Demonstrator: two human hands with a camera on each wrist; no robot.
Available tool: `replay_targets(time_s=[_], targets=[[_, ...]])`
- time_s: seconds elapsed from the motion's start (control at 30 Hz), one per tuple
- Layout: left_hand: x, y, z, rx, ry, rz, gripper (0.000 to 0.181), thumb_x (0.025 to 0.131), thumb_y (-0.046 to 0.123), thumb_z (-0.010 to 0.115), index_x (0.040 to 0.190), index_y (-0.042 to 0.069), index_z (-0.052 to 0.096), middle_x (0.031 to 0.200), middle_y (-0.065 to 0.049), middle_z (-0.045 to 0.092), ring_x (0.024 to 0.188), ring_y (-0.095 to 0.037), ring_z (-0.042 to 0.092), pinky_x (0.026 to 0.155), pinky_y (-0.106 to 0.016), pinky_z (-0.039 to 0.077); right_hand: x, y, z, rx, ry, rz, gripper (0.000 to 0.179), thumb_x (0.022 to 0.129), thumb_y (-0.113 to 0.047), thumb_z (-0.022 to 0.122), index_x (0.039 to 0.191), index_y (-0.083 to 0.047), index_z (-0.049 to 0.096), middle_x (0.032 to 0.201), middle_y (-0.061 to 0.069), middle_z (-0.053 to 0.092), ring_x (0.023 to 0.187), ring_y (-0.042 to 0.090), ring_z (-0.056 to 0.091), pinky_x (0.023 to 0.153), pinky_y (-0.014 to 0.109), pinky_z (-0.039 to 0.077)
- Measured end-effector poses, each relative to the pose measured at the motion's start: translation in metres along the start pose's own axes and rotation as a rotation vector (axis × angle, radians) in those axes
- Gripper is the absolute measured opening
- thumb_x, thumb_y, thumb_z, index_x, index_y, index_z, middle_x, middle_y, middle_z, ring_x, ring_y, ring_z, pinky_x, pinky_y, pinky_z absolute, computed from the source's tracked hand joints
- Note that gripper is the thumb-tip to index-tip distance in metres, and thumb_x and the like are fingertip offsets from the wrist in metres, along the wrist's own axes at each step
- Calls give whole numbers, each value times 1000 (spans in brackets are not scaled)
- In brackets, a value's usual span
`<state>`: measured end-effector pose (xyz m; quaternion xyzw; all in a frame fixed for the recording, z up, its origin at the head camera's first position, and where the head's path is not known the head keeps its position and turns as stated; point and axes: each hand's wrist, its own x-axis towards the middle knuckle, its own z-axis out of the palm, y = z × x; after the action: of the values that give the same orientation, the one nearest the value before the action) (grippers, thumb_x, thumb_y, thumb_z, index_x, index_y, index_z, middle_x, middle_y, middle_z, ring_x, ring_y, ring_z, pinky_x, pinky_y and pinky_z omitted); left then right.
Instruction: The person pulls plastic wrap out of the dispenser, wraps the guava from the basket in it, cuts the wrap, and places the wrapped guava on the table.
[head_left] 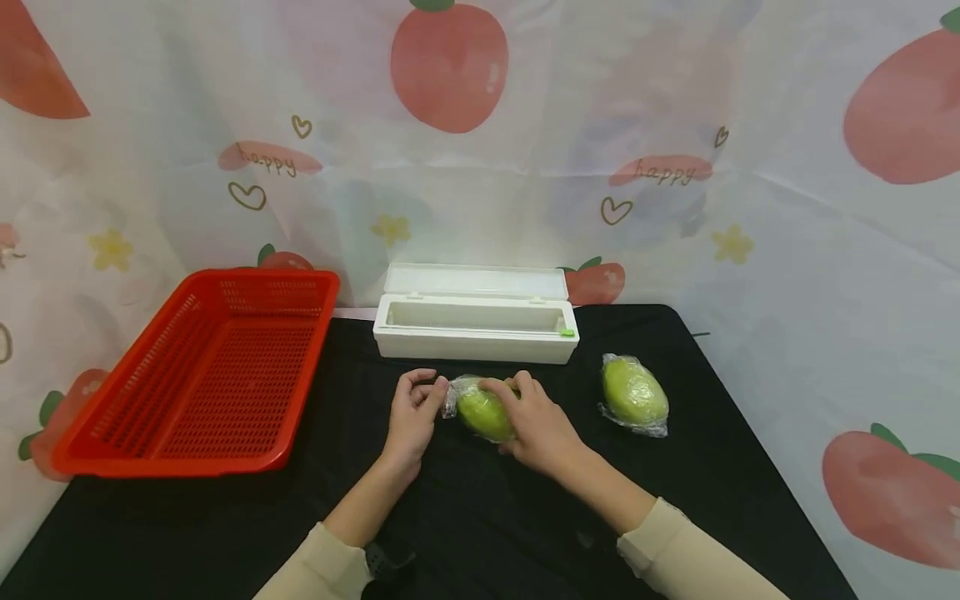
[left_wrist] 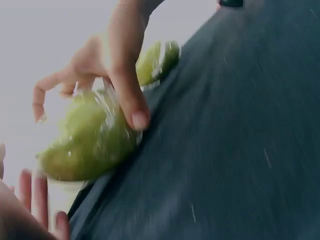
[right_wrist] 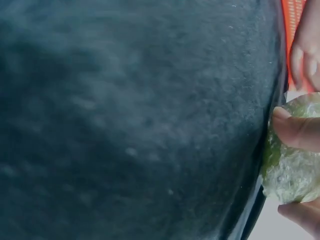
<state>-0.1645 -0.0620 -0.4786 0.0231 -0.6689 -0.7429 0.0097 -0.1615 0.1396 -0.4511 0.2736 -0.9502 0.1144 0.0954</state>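
My right hand grips a green mango wrapped in clear cling film, thumb on one side and fingers on the other. The mango is low over the black table, and its film bunches at the left end. Beside that end is my left hand, its fingers loosely bent. In the left wrist view the left fingers are fairly straight and apart from the mango. The right wrist view shows the right thumb pressed on the crinkled film. A second wrapped mango lies to the right.
A white cling film box with its lid raised stands at the back of the black table. On the left is a red plastic basket. A fruit-printed curtain hangs behind and around the table.
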Motion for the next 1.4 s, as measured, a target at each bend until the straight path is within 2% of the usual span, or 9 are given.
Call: replay_targets(time_s=[0.2,0.33,0.47,0.6,0.8,0.9,1.13,1.23,1.4], targets=[[11,-8,34,-55,-73,-80,61,103,55,43,145,12,46,147,-10,42,132,-24,40,112,-44,33,-3,-1,-2,-17,25,-56,97,60,-11,96,141,-25,44,114,11,47,99,27,54,60,37,55],[13,-10,47,-144,-37,-73,57,105,52,39,140,10,55,143,-7,54,129,-22,48,111,-40,36,-6,-1,0,-10,35,-67,98,61,-12,96,142,-24,42,114,13,47,99,29,52,61,37,55],[12,-5,52,-118,-35,-60,43,108,35,39,139,11,57,137,-5,60,127,-22,50,107,-39,40,-8,2,1,9,61,-77,101,59,-15,98,142,-25,41,113,12,46,100,28,52,63,37,56],[11,2,54,-66,-69,-10,40,107,19,34,141,10,54,138,-8,60,129,-24,51,107,-42,42,-9,5,2,68,86,-61,111,54,-17,100,146,-19,38,111,10,46,100,28,52,71,42,56],[5,0,62,18,-101,122,47,110,33,32,122,0,63,130,-10,64,124,-25,56,107,-42,43,-12,7,8,277,-10,66,127,58,-10,98,156,-5,18,143,20,42,125,35,51,102,48,47],[3,-4,70,-42,-34,141,56,107,44,36,103,-2,68,121,-8,68,119,-21,60,107,-39,43,-13,7,12,385,-13,142,129,56,-3,96,156,-5,16,150,20,40,132,35,47,108,49,41],[0,-6,88,-118,288,209,58,105,40,47,69,1,70,83,-7,75,93,-18,69,99,-31,47,-14,2,17,403,41,163,121,53,6,90,154,-3,25,148,19,43,128,35,51,103,49,45],[1,-6,90,-61,330,225,61,106,40,44,64,4,68,77,-4,74,87,-16,69,96,-30,47,-16,0,18,395,55,159,116,55,5,90,152,-3,29,145,19,45,126,34,51,103,49,45],[4,-5,90,-57,307,239,66,109,37,35,64,0,65,79,-10,74,86,-19,69,96,-30,46,-16,-2,18,374,102,151,114,52,9,88,151,-4,33,140,20,47,123,34,51,101,51,45]])
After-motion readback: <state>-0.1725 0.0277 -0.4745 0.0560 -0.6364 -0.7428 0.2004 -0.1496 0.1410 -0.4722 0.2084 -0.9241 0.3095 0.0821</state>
